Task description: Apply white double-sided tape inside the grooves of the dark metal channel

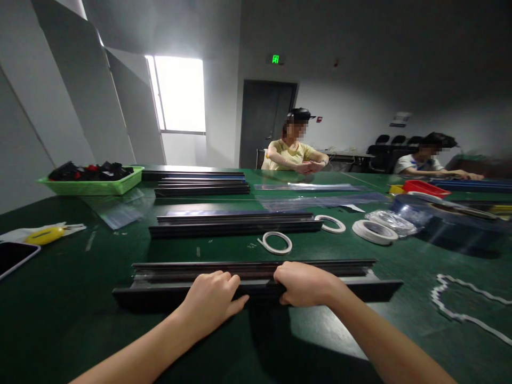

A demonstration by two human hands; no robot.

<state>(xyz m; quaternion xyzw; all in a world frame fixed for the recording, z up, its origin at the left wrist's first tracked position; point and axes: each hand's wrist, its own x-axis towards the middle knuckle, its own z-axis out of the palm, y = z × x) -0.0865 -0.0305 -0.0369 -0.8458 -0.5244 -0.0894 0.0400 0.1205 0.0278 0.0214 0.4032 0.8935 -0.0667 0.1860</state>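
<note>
Black channel profile (pixel 262 289) spans the lower middle of the frame, our left hand (pixel 213 297) and right hand (pixel 304 284) curled closed over its near wall, most fingertips hidden. Both ends show, with green tabletop (pixel 80 296) beyond each. We see a phone (pixel 16 258) cut off at the left edge. Past a strip of tabletop lie a tape ring (pixel 277 252) and second profile (pixel 240 228); upper right, a seated person (pixel 416 164) blurs.

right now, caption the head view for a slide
Left hand and right hand on a long black channel, a white ring lying beyond it on the green table.
</note>
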